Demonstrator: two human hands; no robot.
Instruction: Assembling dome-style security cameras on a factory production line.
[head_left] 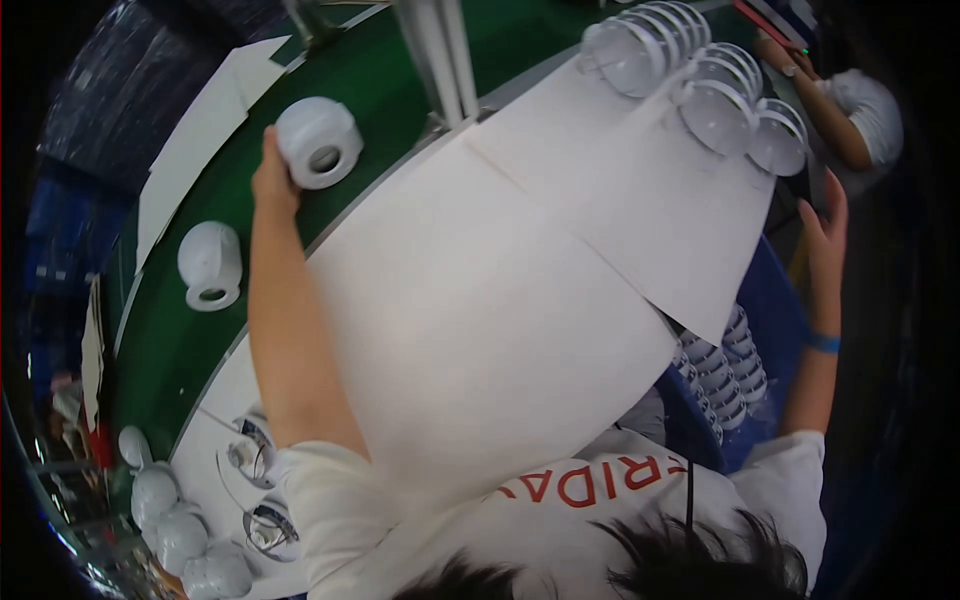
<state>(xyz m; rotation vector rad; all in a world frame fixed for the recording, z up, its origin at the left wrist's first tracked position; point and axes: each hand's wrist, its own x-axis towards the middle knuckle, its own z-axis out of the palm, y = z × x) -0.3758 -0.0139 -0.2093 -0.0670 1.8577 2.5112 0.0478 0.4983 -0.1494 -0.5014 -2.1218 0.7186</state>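
Observation:
My left hand (273,178) is closed on a white rounded plastic housing (308,125) with a round opening, over the green belt at the far left. My fingers wrap round its far side and are partly hidden. A second white housing (208,258) of the same kind stands on the belt, nearer to me. My right hand (828,217) is at the far right, past the table edge, fingers apart and nothing in it. Closest to it are several clear round covers with white rims (778,140), set in rows on the white-sheeted table (480,300).
Beneath the table's right edge, a blue bin (770,290) holds stacked white ringed parts (722,385). More white housings (180,540) and wired silvery parts (268,525) lie at lower left. A metal post (437,60) stands at the back; another person's arm (835,115) shows at far right.

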